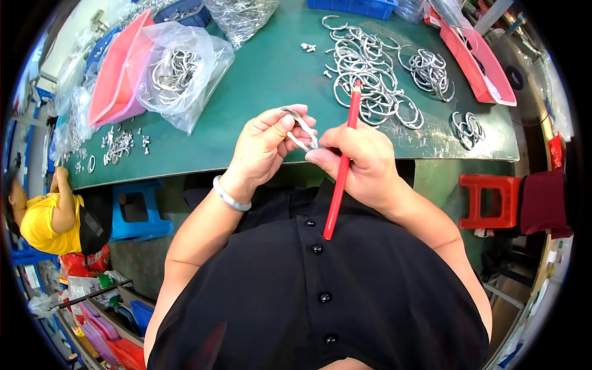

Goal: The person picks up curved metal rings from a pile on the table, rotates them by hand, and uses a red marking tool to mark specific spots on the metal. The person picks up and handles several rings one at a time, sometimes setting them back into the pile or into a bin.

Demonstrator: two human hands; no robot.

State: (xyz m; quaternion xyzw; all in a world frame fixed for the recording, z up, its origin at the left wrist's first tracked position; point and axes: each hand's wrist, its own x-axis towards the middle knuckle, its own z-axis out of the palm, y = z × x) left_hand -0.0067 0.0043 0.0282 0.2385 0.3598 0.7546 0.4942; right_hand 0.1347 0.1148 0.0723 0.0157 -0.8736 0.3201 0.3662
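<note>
Between my hands, just in front of the table's near edge, is a silvery metal ring-shaped piece (300, 131), seen tilted. My left hand (262, 139) pinches its upper left side between thumb and fingers. At the piece's lower right end, my right hand (361, 154) has thumb and forefinger closed on it. A red pencil (343, 176) is also tucked in my right hand, its tip pointing away from me. Past the pencil tip lies a large heap of similar open metal rings (370, 74).
Smaller ring piles (428, 71) lie right on the green table (265, 74). A clear bag of rings (179, 74) and a pink basket (120, 74) stand left, near small metal parts (117, 147). Another person (52, 216) sits at left. A red stool (490, 200) stands right.
</note>
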